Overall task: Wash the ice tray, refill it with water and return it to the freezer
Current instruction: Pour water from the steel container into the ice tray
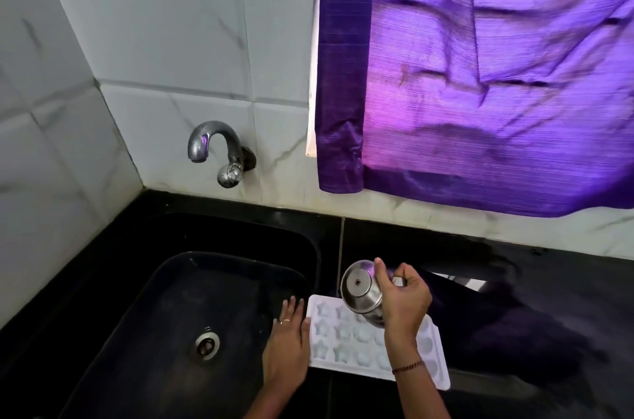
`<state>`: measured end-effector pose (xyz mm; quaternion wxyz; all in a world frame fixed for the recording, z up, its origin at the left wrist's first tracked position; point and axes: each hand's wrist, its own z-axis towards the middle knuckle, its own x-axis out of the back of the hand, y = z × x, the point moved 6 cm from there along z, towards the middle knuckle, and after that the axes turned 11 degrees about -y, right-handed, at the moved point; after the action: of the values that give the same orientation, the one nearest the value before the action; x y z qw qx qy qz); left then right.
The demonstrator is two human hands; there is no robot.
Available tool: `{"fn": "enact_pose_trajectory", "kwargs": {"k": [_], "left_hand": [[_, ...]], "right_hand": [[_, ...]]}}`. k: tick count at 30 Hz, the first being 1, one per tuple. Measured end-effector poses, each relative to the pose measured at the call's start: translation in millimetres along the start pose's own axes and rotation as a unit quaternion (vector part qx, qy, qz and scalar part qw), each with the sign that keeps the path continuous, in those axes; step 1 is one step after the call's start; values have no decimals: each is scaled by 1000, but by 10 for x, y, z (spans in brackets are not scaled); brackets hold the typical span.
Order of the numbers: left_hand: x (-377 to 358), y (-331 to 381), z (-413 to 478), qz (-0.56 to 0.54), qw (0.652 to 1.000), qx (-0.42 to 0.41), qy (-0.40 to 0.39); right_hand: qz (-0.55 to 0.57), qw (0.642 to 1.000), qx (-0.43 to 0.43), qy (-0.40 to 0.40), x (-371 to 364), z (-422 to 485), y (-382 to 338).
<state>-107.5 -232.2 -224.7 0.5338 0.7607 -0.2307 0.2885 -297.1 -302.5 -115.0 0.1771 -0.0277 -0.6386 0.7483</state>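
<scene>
The right hand (404,298) grips a small round steel cup (360,291) tipped over the white plastic ice tray (329,336) on the black counter (549,298), the flat left hand (288,332) steadying its edge, so the person should probably pour slowly, mould by mould, avoiding overflow.
</scene>
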Motion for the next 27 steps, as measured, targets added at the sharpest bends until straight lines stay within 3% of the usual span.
{"fn": "enact_pose_trajectory", "kwargs": {"k": [10, 27], "left_hand": [[-10, 8, -17, 34, 999, 1, 0], [-10, 14, 13, 91, 995, -46, 10]], "right_hand": [[-40, 998, 54, -21, -63, 3, -76], [6, 1000, -22, -13, -90, 62, 7]]}}
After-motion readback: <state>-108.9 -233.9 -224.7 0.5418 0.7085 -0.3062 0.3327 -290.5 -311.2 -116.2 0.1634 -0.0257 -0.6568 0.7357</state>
